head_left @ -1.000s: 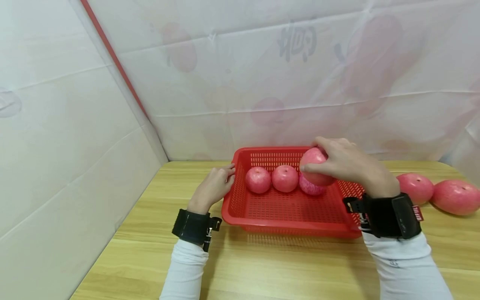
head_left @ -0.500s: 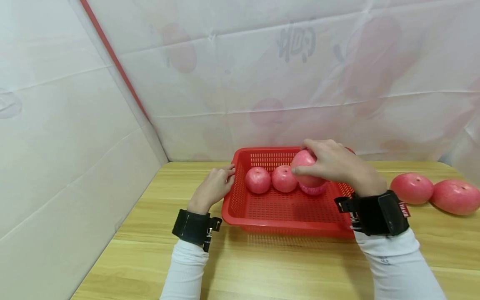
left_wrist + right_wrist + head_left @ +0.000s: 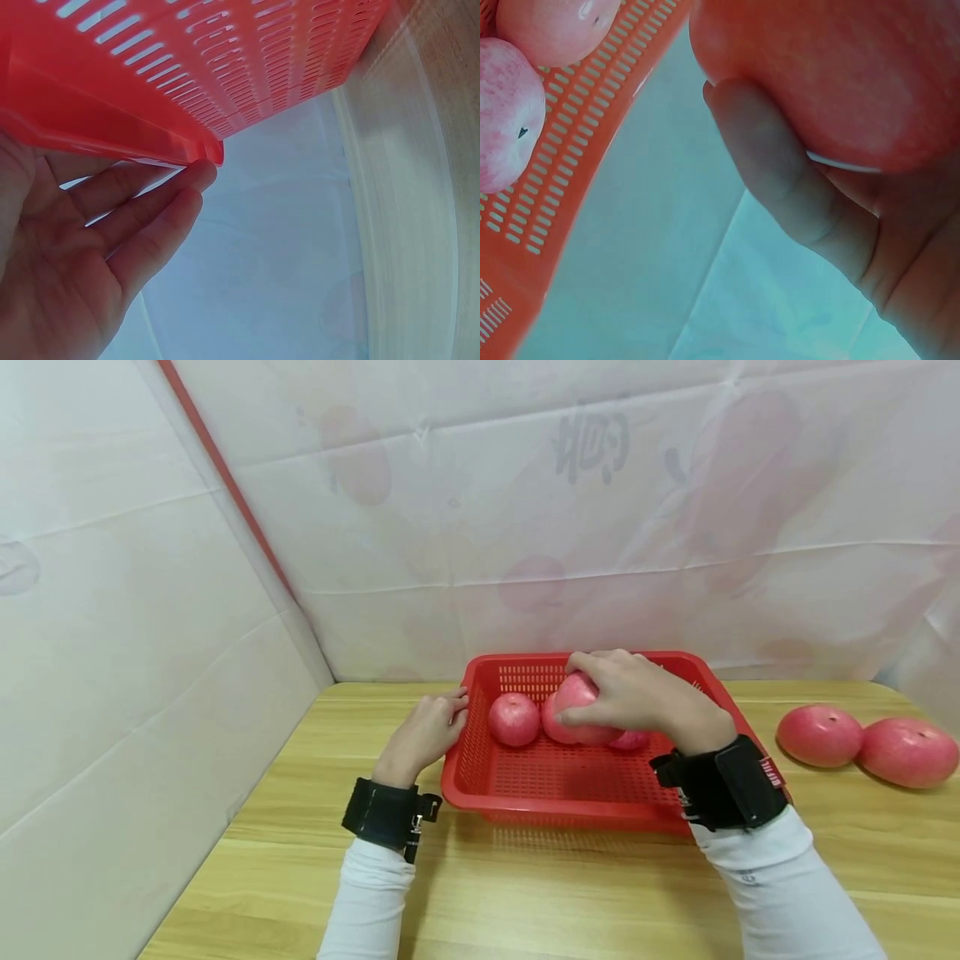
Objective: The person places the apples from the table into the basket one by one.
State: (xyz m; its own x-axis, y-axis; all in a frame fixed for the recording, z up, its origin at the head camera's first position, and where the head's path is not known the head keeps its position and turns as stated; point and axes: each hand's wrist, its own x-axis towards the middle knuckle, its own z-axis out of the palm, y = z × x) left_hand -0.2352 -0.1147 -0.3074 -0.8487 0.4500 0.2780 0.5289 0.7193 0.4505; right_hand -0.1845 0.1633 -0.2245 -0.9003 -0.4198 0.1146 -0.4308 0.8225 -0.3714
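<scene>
My right hand (image 3: pixel 633 693) grips a pink-red apple (image 3: pixel 579 695) over the red plastic basket (image 3: pixel 585 808), its thumb curled against the apple's side. In the right wrist view the held apple (image 3: pixel 832 82) fills the upper right. Inside the basket, one apple (image 3: pixel 514 720) sits at the left, fully visible. A second apple (image 3: pixel 551 723) and a darker pink one (image 3: pixel 630 741) are partly hidden by the held apple and hand. My left hand (image 3: pixel 423 735) touches the basket's left rim. In the left wrist view its fingers (image 3: pixel 142 247) are nearly straight under the rim.
Two more apples, a nearer-left one (image 3: pixel 820 737) and a far-right one (image 3: pixel 909 752), lie side by side on the wooden table (image 3: pixel 525 902) right of the basket. A white printed sheet (image 3: pixel 465 527) stands behind the table, and another covers the left side.
My right hand has carried the held apple leftward across the basket, from above the darker pink apple to in front of the middle one. My left hand has stayed at the rim.
</scene>
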